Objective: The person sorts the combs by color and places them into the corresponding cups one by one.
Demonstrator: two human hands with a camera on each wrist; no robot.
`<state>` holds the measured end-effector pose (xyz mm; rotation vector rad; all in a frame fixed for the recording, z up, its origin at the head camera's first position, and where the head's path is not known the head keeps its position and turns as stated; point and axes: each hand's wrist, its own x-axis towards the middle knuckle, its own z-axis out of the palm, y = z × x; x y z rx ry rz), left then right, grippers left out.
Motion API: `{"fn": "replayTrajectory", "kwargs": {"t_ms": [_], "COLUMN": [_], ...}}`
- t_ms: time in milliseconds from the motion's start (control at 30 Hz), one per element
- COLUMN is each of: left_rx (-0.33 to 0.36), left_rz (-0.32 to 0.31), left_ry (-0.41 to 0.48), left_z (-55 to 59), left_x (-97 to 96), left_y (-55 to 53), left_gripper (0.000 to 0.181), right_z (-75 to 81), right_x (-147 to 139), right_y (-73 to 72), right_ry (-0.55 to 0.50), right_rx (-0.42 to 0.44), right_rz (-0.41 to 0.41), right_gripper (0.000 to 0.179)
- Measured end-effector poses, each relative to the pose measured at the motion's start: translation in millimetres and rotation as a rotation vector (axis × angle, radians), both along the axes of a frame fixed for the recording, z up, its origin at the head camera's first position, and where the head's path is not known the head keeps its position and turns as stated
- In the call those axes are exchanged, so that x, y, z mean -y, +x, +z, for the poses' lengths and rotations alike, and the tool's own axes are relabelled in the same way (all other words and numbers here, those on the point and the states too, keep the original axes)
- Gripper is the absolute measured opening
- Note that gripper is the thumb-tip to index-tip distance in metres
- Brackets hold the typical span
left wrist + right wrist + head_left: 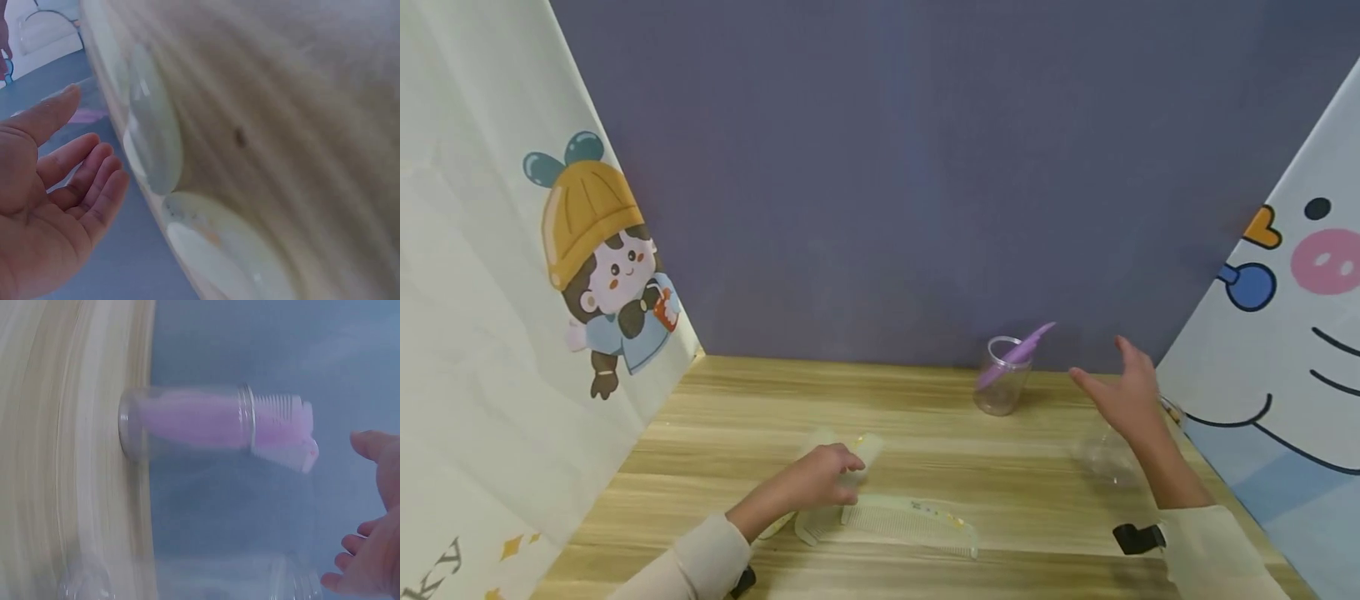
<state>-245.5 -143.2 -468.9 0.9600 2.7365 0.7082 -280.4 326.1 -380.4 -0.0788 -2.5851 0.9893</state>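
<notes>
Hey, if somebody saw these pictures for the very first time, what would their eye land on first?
Probably the purple combs leaning in a clear cup at the back of the table, bright against the dark backdrop. Next, likely the cartoon child in a yellow hat on the left panel. Then perhaps the pale combs lying by the left hand.

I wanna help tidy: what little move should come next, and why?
Perhaps the left hand should pinch a pale green comb lying on the table: it holds nothing and is close by, while purple combs lean in a clear cup.
</notes>
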Motion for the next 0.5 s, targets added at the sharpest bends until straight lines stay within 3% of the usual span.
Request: {"fn": "replayTrajectory", "kwargs": {"t_ms": [200,500], "left_rx": [-0.046,-0.023], "left_rz": [0.004,-0.004], "left_ry": [-0.083,-0.126], "left_z": [-5.0,-4.4], "left_x": [-9.3,-19.4], "left_y": [4.1,10.9], "left_gripper": [0.05,0.057], "right_z": [-1.7,-15.8], "right_x": [-22.9,-49.8], "right_y": [12.3,27.4], "right_ry": [0.05,-0.026], "right_rx": [-0.038,0.02], "right_rz": [-0.059,-0.077], "right_gripper": [0.1,0.103]}}
